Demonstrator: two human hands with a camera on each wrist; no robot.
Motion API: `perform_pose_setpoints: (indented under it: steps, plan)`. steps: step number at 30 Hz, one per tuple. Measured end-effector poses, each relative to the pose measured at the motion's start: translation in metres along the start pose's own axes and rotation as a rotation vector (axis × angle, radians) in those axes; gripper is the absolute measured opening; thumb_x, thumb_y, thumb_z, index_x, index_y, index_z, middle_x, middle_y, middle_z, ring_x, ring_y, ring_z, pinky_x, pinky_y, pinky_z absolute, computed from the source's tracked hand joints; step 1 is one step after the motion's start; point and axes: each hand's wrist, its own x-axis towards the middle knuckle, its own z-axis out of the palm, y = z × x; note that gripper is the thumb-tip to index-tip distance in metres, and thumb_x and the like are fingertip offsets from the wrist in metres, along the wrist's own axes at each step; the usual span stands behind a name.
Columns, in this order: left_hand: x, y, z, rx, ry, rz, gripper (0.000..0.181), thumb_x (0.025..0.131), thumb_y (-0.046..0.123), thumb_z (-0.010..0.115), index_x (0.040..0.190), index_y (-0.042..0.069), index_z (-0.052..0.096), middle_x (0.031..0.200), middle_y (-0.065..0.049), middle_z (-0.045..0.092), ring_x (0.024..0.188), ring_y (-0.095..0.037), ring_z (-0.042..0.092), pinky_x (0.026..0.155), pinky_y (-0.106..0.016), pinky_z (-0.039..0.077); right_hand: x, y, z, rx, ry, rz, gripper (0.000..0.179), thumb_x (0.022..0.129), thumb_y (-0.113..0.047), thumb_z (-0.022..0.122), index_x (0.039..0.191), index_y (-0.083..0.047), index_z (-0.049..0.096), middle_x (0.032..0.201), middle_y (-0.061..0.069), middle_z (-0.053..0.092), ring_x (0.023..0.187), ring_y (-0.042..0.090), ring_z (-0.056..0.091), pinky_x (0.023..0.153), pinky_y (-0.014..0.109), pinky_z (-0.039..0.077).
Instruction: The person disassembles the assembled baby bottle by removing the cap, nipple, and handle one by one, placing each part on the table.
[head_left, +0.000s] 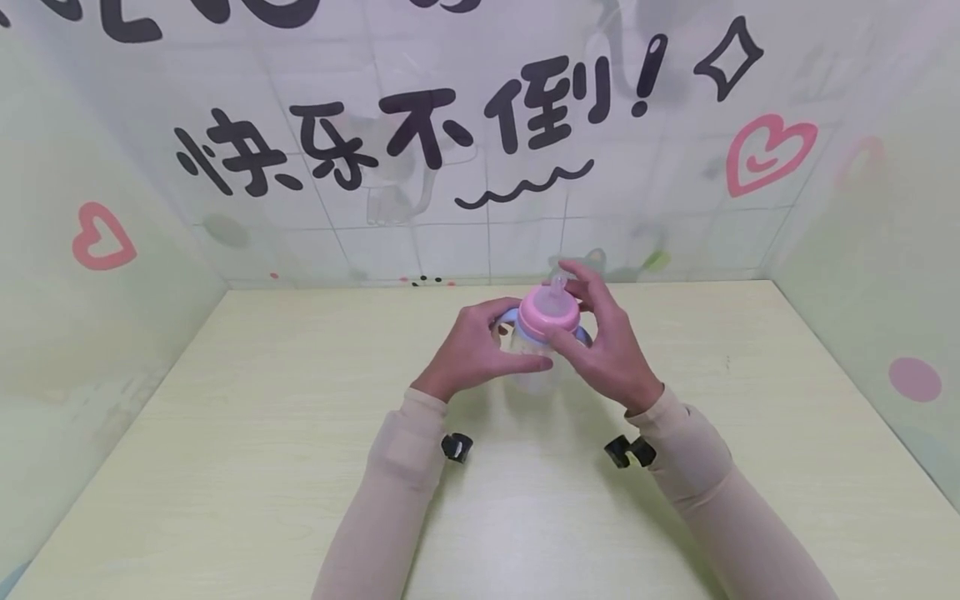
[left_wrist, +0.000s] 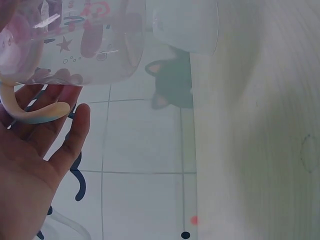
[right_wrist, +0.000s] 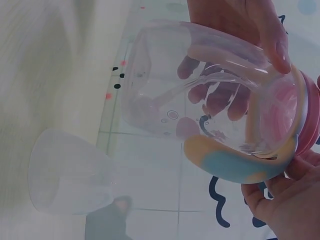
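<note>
A clear baby bottle [head_left: 550, 321] with a pink collar, a teat and two blue-and-yellow side handles is held above the table. My left hand [head_left: 480, 346] grips the bottle's body from the left, with the thumb across the near side; in the right wrist view its fingers show through the clear wall. From the other side my right hand [head_left: 603, 342] holds the pink collar, its thumb on the near edge and fingers around the far side. A translucent cup-shaped cover [right_wrist: 70, 172] stands on the table below the bottle, apart from it.
The pale wooden table [head_left: 300, 467] ends at a back wall [head_left: 420, 242] of printed film with black lettering. Printed side panels [head_left: 97, 333] close in the left and right. Small black clips [head_left: 457, 447] stick out from both sleeves.
</note>
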Motion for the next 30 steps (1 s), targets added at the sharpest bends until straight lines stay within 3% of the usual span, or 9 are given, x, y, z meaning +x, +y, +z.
perform_pose_setpoints:
  steps: [5,14,19,30]
  plan:
    - [0.001,0.002,0.002,0.096,0.026,0.001,0.065,0.069,0.041,0.090,0.124,0.015,0.068,0.115,0.008,0.070,0.095,-0.007,0.061,0.080,-0.029,0.052,0.000,0.001,0.002,-0.061,0.055,0.005,0.072,0.084,-0.019,0.074,0.148,-0.012,0.040,0.129,0.012,0.058,0.111,0.025,0.055,0.089,0.045,0.044]
    - [-0.001,0.004,0.004,0.276,0.061,-0.032,0.072,0.069,0.051,0.087,0.126,0.013,0.066,0.120,0.002,0.068,0.107,-0.013,0.062,0.090,-0.035,0.052,-0.001,-0.001,0.008,-0.162,0.175,0.032,0.079,0.080,-0.026,0.081,0.146,-0.008,0.042,0.122,0.010,0.061,0.110,0.022,0.055,0.087,0.042,0.041]
    - [-0.001,0.004,0.006,0.388,0.104,-0.017,0.075,0.069,0.054,0.086,0.126,0.010,0.064,0.119,0.000,0.067,0.106,-0.015,0.062,0.089,-0.037,0.053,-0.003,-0.003,0.013,-0.223,0.232,0.079,0.080,0.078,-0.029,0.083,0.144,-0.005,0.044,0.119,0.012,0.060,0.107,0.027,0.057,0.084,0.042,0.042]
    - [-0.001,0.002,0.010,0.452,0.170,0.007,0.075,0.066,0.052,0.088,0.122,0.009,0.063,0.116,-0.001,0.065,0.098,-0.015,0.059,0.078,-0.035,0.055,-0.004,-0.004,0.016,-0.261,0.288,0.135,0.080,0.075,-0.034,0.085,0.139,-0.004,0.047,0.107,0.012,0.063,0.095,0.026,0.059,0.077,0.039,0.042]
